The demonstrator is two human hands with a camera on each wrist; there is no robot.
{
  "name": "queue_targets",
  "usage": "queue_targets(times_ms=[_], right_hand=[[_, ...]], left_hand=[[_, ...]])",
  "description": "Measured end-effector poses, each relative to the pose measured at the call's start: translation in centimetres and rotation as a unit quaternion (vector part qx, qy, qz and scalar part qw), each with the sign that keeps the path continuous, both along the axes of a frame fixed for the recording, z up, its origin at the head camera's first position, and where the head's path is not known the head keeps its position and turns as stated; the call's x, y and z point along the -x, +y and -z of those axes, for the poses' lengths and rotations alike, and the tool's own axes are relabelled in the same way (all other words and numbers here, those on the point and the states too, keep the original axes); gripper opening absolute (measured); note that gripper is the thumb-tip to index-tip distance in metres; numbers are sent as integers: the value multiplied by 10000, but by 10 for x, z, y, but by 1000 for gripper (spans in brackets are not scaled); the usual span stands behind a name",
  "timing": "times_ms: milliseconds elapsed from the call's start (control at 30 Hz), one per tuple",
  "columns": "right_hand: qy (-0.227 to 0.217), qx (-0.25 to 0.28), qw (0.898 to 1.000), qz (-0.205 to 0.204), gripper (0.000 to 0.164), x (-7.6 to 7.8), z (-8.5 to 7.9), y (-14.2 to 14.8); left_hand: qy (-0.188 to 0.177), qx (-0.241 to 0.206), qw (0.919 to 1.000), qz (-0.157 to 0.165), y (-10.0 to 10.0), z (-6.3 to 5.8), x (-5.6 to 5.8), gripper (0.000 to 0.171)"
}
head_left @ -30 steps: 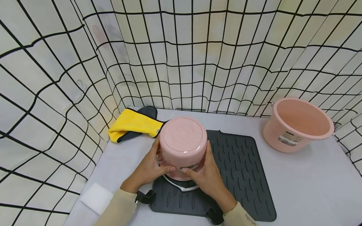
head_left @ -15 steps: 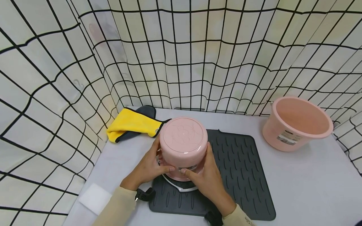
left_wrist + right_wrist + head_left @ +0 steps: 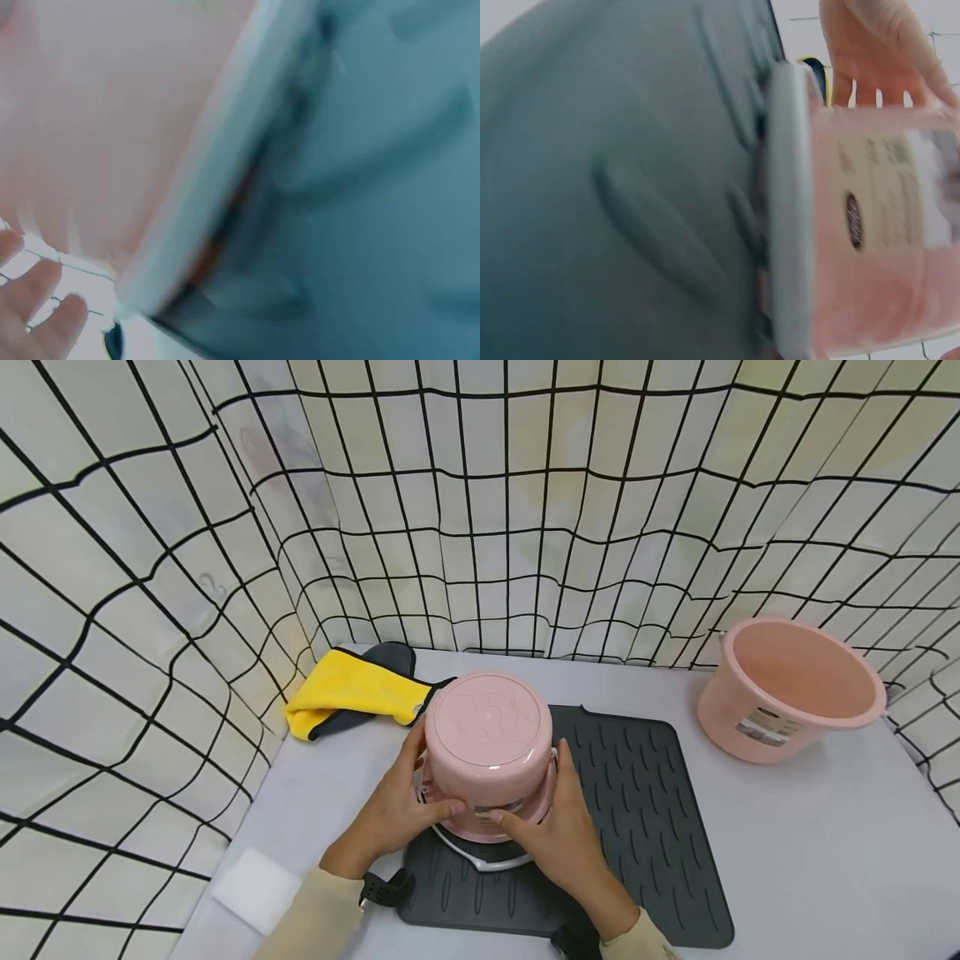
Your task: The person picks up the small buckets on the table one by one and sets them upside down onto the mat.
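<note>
A small pink bucket (image 3: 489, 727) stands upside down on the dark grey ribbed mat (image 3: 637, 827), its base facing up. Its pale handle (image 3: 491, 864) lies on the near side at the rim. From the left, my left hand (image 3: 386, 814) holds the wall, thumb in front and fingers round the side. My right hand (image 3: 566, 839) holds the opposite side, thumb near the printed label and fingers along the edge. Up close in the right wrist view, the label (image 3: 889, 191) shows on the wall. The left wrist view is blurred, with fingers (image 3: 34, 292) beside the bucket.
A larger pink bucket (image 3: 772, 727) stands upright at the back right of the white table (image 3: 825, 868). At the back left lies a yellow and dark grey cloth (image 3: 352, 689). A white sponge-like block (image 3: 257, 889) lies front left. Black wire grid (image 3: 510, 510) encloses the table.
My right hand has shifted slightly to the right, and a handle hinge now shows beside its fingers. The bucket stays nearly in place; my left hand keeps its hold.
</note>
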State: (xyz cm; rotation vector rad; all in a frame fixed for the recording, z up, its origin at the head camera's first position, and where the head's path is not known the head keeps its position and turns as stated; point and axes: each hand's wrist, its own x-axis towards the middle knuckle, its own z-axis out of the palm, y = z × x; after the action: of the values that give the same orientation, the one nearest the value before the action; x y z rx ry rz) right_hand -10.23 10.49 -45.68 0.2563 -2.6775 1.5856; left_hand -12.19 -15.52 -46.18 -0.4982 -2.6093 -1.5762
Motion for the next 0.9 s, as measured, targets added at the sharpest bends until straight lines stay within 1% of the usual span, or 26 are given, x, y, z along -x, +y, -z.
queue_targets(times_ms=[67,167,267,333,400,467,533,600,733,800,833,900], right_hand=[[-130,-139,9997,121,134,-1,-4,8],[-146,-357,9989,260,129,-1,-11,24],[-42,-404,9985,371,120,-2,-20,44],[103,-321,9985,436,115,-2,-26,58],[341,-156,9982,475,110,-1,-33,72],[603,-13,9969,506,107,0,-40,87],[877,120,9946,535,102,2,-46,102],[1063,216,9924,581,97,4,-51,116],[1311,278,9879,785,92,8,-60,140],[1377,212,9855,973,91,10,-64,151],[1418,188,9839,1069,91,11,-65,157],[1534,170,9799,1265,92,14,-67,169]], left_hand=[[210,65,9997,-141,2,-7,-3,121],[627,60,9976,-295,8,-23,-8,117],[1012,-155,9943,-288,18,-41,-12,119],[1231,-412,9914,-144,27,-54,-15,123],[1460,-653,9871,48,38,-67,-18,126],[1725,-782,9816,255,49,-78,-22,128],[1988,-814,9757,441,60,-89,-24,128],[2247,-730,9698,601,71,-98,-26,127],[2666,-454,9581,946,94,-114,-25,123],[2708,-282,9556,1130,105,-119,-23,121],[2768,-210,9528,1230,112,-122,-22,121],[2755,-107,9502,1452,125,-126,-19,120]])
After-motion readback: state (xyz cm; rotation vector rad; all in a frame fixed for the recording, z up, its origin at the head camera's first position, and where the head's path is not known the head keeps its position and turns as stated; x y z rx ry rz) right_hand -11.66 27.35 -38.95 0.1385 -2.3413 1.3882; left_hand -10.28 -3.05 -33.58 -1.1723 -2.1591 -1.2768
